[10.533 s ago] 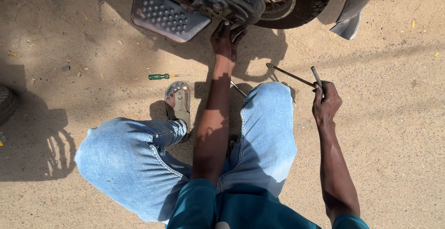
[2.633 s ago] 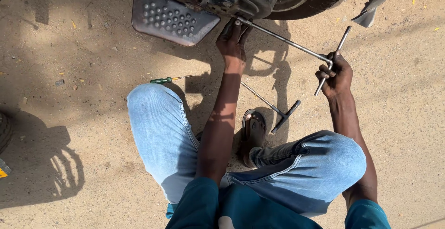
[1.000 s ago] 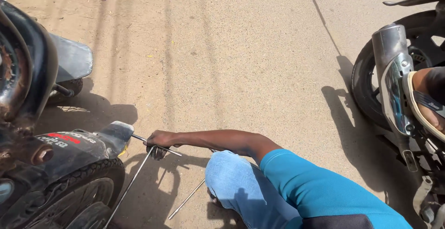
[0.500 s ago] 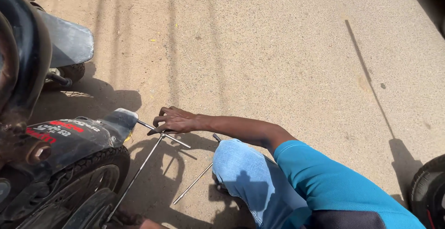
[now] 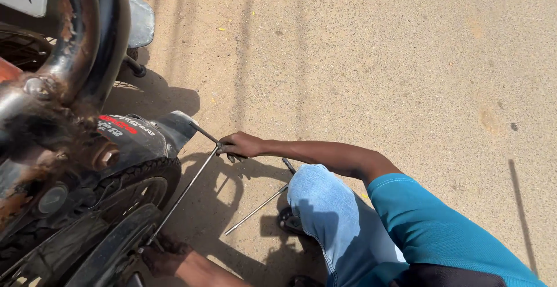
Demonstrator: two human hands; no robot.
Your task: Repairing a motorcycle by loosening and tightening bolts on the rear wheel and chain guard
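While the person crouches beside the motorcycle's black rear tyre, a long thin steel T-handle wrench runs on a slant from upper right to lower left, its shaft stretching from the crossbar near the black mudguard down toward the wheel's lower side. The crossbar sits at the upper end, tilted, and the far end of the shaft disappears by the tyre. The right hand reaches out with the arm nearly straight across the ground, fingers curled and clamped on the crossbar. The left hand is low at the bottom edge, in shadow, close to where the shaft meets the wheel; whether it grips anything I cannot tell. The two hands are well apart, one at each end of the wrench. A second slim metal rod tool lies on the sandy ground just beside the blue-jeaned knee, pointing the same slanted way, touched by neither hand.
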